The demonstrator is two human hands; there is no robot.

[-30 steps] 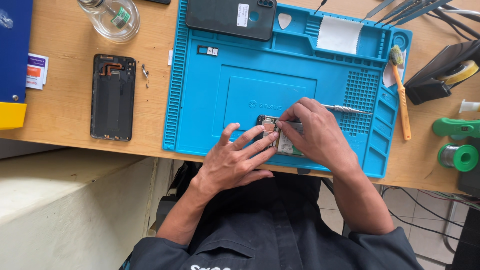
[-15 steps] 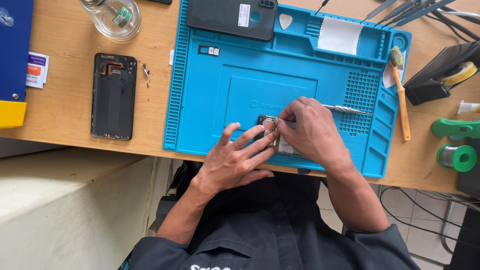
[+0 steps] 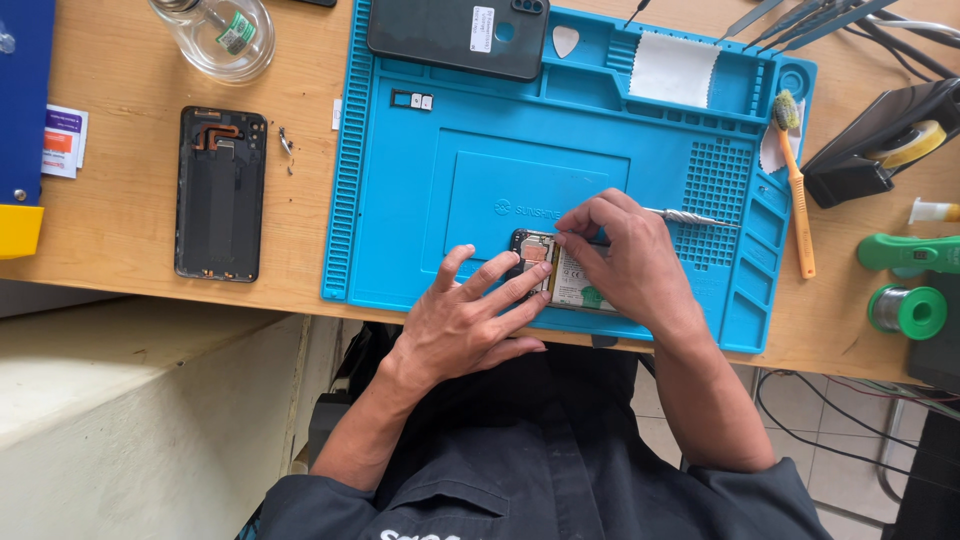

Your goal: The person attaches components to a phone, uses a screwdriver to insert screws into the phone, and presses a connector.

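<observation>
Blue mat (image 3: 400, 200): I'm pinning opened phone (image 3: 560, 275) w/ flat, spread left hand (image 3: 465, 320); right hand (image 3: 625, 260) gripping screwdriver (image 3: 690, 216).

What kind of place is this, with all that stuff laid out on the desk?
It is most likely a phone repair bench. An opened phone lies on a blue work mat under both hands, a removed black back cover sits on the wooden desk, and a green solder spool is nearby.

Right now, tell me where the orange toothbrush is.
In the head view, the orange toothbrush lies along the right edge of the blue mat, just right of the right hand and left of the tape dispenser.
</observation>
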